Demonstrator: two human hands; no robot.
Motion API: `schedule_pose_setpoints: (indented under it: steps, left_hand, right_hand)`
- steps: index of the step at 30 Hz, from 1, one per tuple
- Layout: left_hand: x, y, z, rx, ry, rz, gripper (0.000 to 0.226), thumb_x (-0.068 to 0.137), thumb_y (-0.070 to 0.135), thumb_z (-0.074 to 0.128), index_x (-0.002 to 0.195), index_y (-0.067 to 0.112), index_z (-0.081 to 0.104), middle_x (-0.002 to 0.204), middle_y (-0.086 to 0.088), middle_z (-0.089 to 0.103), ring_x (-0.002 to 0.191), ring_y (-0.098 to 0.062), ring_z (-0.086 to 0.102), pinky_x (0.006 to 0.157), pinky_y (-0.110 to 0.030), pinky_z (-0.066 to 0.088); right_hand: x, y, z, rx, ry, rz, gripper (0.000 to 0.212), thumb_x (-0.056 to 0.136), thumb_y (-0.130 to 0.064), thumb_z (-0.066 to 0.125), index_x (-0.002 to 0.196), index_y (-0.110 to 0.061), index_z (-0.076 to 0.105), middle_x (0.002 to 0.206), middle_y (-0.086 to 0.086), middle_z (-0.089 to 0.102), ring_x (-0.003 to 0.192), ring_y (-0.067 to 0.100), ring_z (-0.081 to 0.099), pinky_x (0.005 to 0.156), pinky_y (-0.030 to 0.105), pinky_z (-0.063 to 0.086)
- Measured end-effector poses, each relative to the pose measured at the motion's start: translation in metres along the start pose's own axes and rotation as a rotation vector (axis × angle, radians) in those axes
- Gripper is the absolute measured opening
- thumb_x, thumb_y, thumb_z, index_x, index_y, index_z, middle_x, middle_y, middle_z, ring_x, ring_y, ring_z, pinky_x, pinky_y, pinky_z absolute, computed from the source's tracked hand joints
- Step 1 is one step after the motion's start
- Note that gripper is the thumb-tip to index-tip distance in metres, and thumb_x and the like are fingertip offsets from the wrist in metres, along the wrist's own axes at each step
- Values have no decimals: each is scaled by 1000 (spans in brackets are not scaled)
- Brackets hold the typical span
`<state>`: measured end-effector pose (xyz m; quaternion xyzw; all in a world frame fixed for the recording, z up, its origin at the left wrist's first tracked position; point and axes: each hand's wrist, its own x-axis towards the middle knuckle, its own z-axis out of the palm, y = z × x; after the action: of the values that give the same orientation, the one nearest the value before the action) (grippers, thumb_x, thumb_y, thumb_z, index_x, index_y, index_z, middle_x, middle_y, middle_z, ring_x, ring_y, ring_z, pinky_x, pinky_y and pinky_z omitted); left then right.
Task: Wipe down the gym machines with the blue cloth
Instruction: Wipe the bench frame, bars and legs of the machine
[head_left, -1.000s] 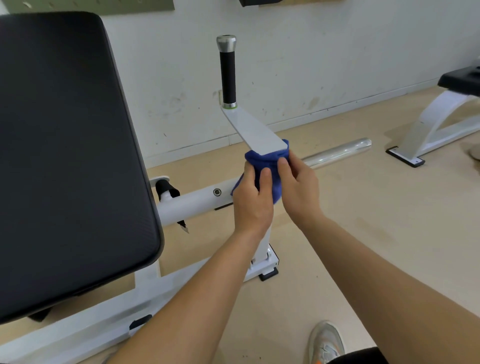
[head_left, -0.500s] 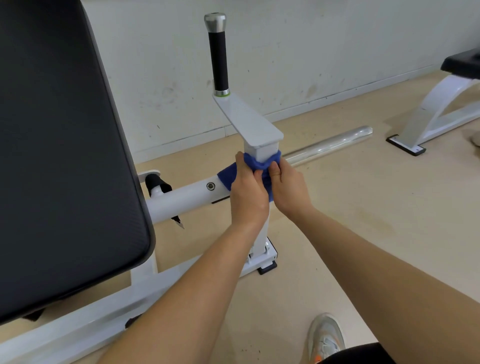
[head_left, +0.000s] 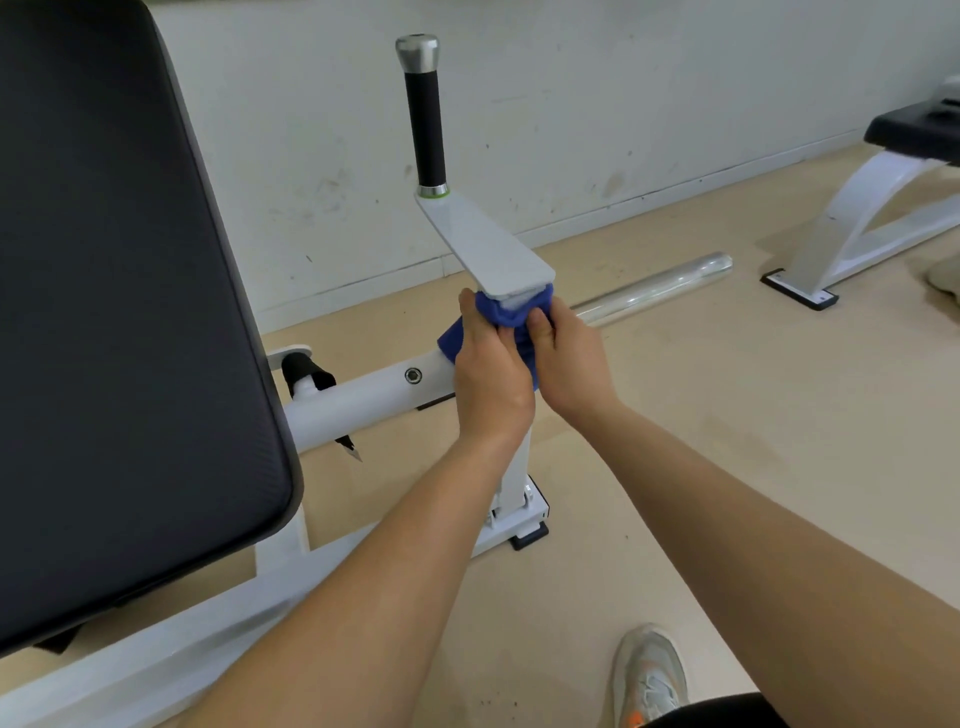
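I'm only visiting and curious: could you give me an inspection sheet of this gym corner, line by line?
Surface: beige floor, lightly scuffed.
Job's things: blue cloth wrapped round the white post, just under the flat bracket.
Clutter: nothing seen.
Grips: left hand and right hand both hold the cloth against the post.
Cables: nothing seen; a black strap hangs beside the black pad.
Surroundings: marked white wall, chrome bar beyond the post, second bench at right.
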<state>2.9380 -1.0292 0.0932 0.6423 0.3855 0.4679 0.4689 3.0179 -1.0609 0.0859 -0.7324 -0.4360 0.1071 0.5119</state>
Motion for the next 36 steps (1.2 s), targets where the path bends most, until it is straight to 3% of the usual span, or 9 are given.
schedule_pose_setpoints:
  steps: [5,11,14,16,22,24,27,30,36]
  left_hand:
    - [-13,-27,5,124,15,-5,10,97,32,45,103,24,43,82,11,58,68,-6,58,54,-24,39]
    - [-20,-46,3,246,-34,-75,30,103,23,40,133,25,40,77,25,53,64,7,57,50,-8,37]
    - [-14,-39,1,213,-7,-26,16,103,21,41,117,17,49,80,17,57,70,1,57,57,-16,40]
    - [-10,-36,4,174,31,10,12,103,20,41,110,16,50,80,14,58,68,6,56,57,-11,41]
    - [-21,-64,14,187,49,-85,34,104,33,41,137,24,45,87,17,64,78,2,62,67,-26,49]
    - [-26,-70,16,224,77,-99,45,104,32,40,148,26,36,101,4,68,89,-15,64,71,-26,48]
    - [-28,-76,22,254,122,-114,49,104,30,39,152,27,30,113,-4,67,95,-22,63,76,-29,49]
    - [-40,-86,27,277,137,-146,47,104,29,40,151,27,34,120,-4,66,101,-23,63,83,-32,51]
    - [-44,-105,25,291,96,-275,27,104,24,40,122,14,57,102,-1,65,97,-26,62,69,-21,35]
  right_hand:
    - [-11,32,21,-27,5,37,27,107,-24,35,101,-12,59,86,5,69,78,24,64,69,37,50]
    - [-23,52,22,-8,-132,137,24,105,-24,42,106,-14,64,95,5,71,90,23,66,81,39,53]
    - [-17,34,12,64,-96,110,21,104,-23,42,97,-17,61,90,3,70,83,19,63,75,35,50]
    - [-14,25,7,90,-70,58,20,105,-24,41,95,-18,58,84,0,68,78,18,61,70,34,47]
    - [-16,51,16,6,-101,37,24,105,-26,42,87,-22,57,78,-2,66,71,12,60,60,24,42]
    - [-17,63,22,-13,-149,60,28,106,-31,41,86,-24,59,78,-3,67,72,12,61,61,26,41]
    - [-16,72,26,-1,-167,77,34,107,-33,39,78,-27,57,72,-7,64,67,9,59,58,21,39]
    - [-18,76,26,-27,-184,69,38,107,-29,38,71,-29,51,67,-6,60,63,9,55,53,14,36]
    - [-22,87,28,-96,-290,125,34,107,-28,37,76,-27,51,72,-7,57,68,12,52,57,21,36]
